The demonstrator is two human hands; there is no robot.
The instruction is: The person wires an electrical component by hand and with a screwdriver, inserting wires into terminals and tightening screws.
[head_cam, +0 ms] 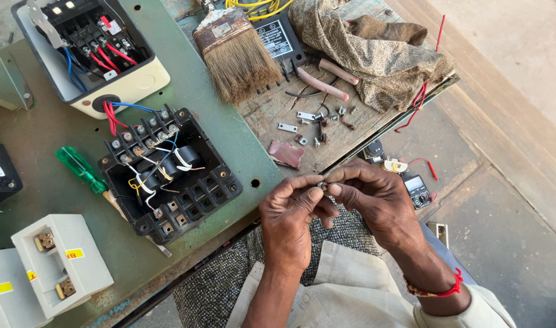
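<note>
The left hand [290, 222] and the right hand [375, 203] meet in front of the person's lap, just off the near edge of the green table [205, 91]; their fingertips are pressed together around a small metal part [321, 183], pinched between thumb and forefinger on both sides; the part is too small to tell its exact kind. A red thread bracelet [440, 291] circles the right wrist.

To the left of the hands, on the table, lies an open black switch box [168, 173] with coloured wires and screw terminals; a green-handled screwdriver [80, 170] lies just beside it. Farther back sits a white box [89, 51] with red and blue wires. At the near left corner stand 2 white fuse holders [41, 267].

Behind the hands is a worn wooden board [302, 115]; on it lie a paintbrush [235, 54], pliers with pink handles [326, 79], a brown rag [375, 48], loose screws and small metal plates [308, 124], and a scrap of sandpaper [286, 153]. A small meter [417, 189] rests on the floor [508, 231] just right of the right hand.
</note>
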